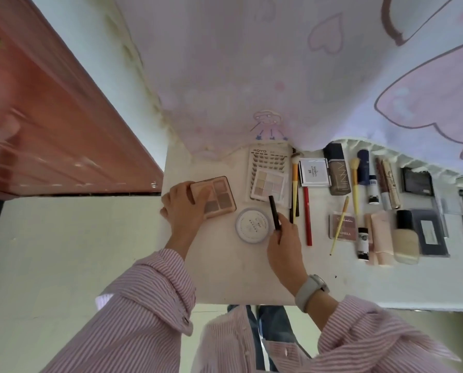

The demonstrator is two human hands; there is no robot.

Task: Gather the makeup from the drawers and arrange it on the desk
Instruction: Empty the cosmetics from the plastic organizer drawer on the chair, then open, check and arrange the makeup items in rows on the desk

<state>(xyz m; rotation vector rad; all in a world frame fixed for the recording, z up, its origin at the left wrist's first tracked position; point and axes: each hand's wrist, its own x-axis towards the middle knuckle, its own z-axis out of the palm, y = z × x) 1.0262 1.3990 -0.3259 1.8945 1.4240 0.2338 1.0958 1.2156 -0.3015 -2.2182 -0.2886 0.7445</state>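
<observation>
Laying out makeup in rows at the tabletop's left end

The left hand (pixel 183 208) grips a peach eyeshadow palette (pixel 214 197), fingers curled over its near edge, apparently setting it in the bare spot beside the round powder jar (pixel 254 228). The right hand (pixel 285 242) pinches a thin black pencil (pixel 274 212) over the jar, likely bound for the upright red pencil (pixel 307 215) and brushes alongside on the tabletop (pixel 241 275).

Table (pixel 225 278) matt white, smooth. Door (pixel 50 117) glossy red-brown wood w/ varnish shine. Curtain (pixel 252 63) thin printed cloth. Eyeshadow palette (pixel 217 196) smooth plastic. Sleeve (pixel 149 292) striped woven cloth.
</observation>
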